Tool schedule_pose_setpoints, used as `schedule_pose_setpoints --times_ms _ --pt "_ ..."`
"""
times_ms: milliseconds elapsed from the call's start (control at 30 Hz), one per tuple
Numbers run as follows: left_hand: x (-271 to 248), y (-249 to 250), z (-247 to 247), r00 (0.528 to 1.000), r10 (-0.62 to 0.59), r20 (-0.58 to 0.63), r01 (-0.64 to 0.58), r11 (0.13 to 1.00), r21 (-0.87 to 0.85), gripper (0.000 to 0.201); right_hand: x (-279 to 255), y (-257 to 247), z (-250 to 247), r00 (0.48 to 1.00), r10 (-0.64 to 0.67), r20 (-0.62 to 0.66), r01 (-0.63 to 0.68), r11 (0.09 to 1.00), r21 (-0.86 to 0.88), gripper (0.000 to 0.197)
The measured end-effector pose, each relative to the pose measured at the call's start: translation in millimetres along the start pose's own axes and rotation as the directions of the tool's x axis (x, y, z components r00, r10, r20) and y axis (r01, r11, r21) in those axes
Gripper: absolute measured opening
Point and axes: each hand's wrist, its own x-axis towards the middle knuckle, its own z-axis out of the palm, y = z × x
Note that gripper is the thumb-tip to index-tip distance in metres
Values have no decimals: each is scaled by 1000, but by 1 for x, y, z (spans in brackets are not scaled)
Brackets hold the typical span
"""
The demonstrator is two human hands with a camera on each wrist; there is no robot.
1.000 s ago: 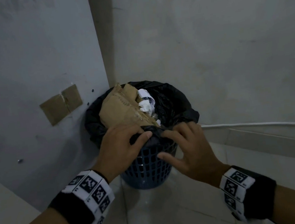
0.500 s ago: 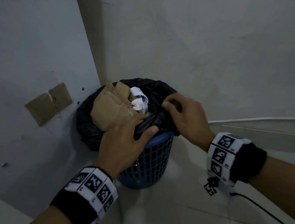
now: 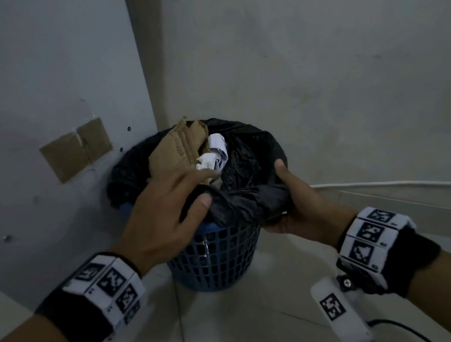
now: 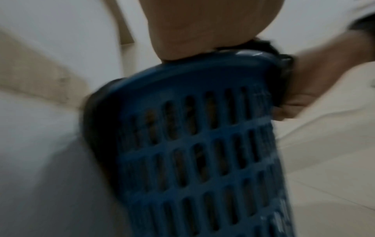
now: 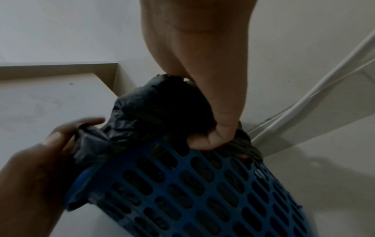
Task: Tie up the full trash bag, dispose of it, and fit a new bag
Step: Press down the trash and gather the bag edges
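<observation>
A blue lattice basket stands on the floor in a wall corner, lined with a black trash bag full of brown cardboard and white paper. My left hand is on the near rim, pinching the bag's edge between the thumb outside and the fingers inside. My right hand grips the bunched bag edge at the right rim, thumb up, fingers curled under. In the right wrist view the bag is lifted off the basket rim between both hands. The left wrist view is blurred, showing the basket.
Walls close in behind and left of the basket. A brown cardboard patch is stuck on the left wall. A white cable runs along the right wall's base. A white tagged device with a black cord hangs under my right wrist.
My right hand moved from the top of the bag's rim to the right side and now grips bunched plastic. The bag's near edge has come up off the blue rim.
</observation>
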Motion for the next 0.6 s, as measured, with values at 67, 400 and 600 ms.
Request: schedule_pose_setpoints --times_ms 67,400,600 --pt "4 20 8 999 23 44 -23 1000 16 43 2 1 1 992 -84 -95 85 996 8 59" --pt "9 28 28 988 -152 10 147 972 181 49 -17 -49 13 547 -756 -360 665 654 -361 11" --pt "11 -4 12 925 -347 -153 326 934 -147 52 -12 -5 24 467 -814 345 669 70 -740 51"
